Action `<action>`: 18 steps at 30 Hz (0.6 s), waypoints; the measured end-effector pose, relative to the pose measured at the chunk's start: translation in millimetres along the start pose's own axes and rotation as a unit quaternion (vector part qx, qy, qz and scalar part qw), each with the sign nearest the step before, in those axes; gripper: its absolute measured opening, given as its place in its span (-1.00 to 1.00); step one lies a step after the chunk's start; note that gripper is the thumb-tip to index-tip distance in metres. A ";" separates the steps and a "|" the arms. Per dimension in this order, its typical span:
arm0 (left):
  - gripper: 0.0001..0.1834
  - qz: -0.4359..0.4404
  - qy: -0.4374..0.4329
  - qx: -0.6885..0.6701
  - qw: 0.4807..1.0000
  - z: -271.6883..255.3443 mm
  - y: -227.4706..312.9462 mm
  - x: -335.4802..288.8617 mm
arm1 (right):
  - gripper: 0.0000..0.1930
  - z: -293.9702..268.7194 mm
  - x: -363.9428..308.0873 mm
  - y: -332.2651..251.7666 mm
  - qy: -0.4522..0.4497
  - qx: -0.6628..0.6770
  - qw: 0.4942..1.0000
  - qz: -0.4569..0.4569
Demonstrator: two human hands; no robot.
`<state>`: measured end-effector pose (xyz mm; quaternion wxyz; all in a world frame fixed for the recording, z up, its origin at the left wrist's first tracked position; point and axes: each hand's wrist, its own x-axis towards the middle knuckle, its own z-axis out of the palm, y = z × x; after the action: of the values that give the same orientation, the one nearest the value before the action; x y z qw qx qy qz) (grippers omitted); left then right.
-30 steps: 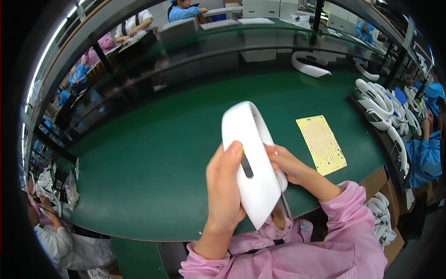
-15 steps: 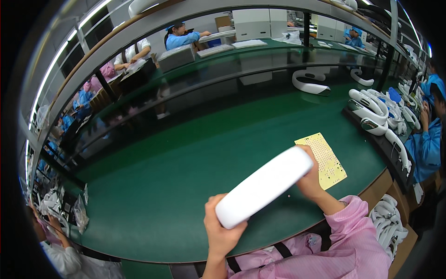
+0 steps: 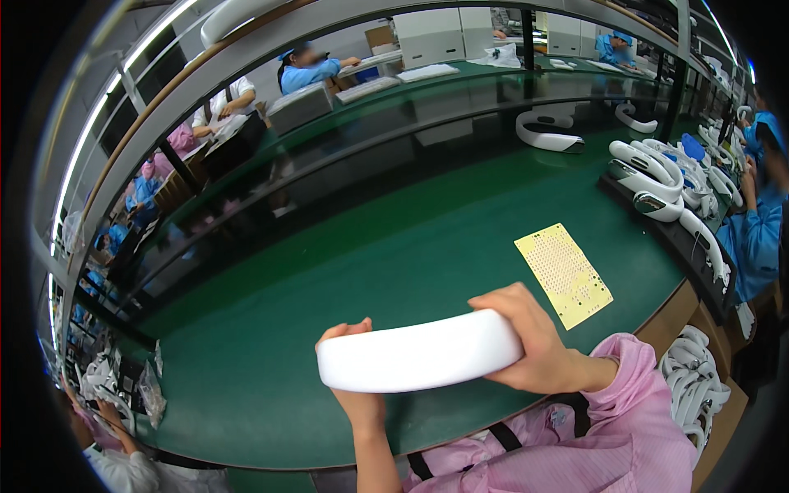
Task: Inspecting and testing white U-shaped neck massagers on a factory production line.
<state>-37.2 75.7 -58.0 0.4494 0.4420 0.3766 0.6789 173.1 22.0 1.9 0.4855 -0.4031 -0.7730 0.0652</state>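
Between my hands is a white curved neckband device (image 3: 419,352), its smooth outer face toward me and lying nearly level above the green bench. My left hand (image 3: 355,345) is closed around its left end, fingers partly hidden behind it. At the other end my right hand (image 3: 534,345) grips with the thumb and fingers wrapped over the edge. A yellow perforated sheet (image 3: 565,275) lies flat on the bench, beyond my right hand and apart from it.
Similar white neckbands (image 3: 549,141) stand farther back on the green bench (image 3: 271,353). A black tray (image 3: 649,222) at right holds several more, beside a co-worker in blue (image 3: 754,238). A cardboard box (image 3: 723,419) of white parts stands lower right. Clear plastic bags (image 3: 151,393) lie at left.
The neckband has turned from a steep slant to nearly level and come lower and left. Both hands moved with it, still gripping its ends. The yellow sheet is now fully uncovered.
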 end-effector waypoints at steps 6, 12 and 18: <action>-0.55 -0.075 0.029 -0.003 0.997 -6.9 -13.6 10.6 | -0.33 -22.5 19.0 -25.2 -0.197 0.312 0.920 0.131; -0.54 -0.173 -0.070 -0.045 0.981 -9.3 -51.8 -0.3 | -0.34 -14.2 30.8 -40.9 -0.220 0.567 0.752 0.256; -0.59 -0.240 -0.103 -0.076 0.962 13.3 -21.4 -3.9 | -0.38 -11.1 31.5 -36.5 -0.141 0.537 0.787 0.271</action>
<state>-18.0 80.2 -74.1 0.6676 0.3707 0.3708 0.5286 155.2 16.1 47.6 0.4715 -0.2567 -0.5323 0.6545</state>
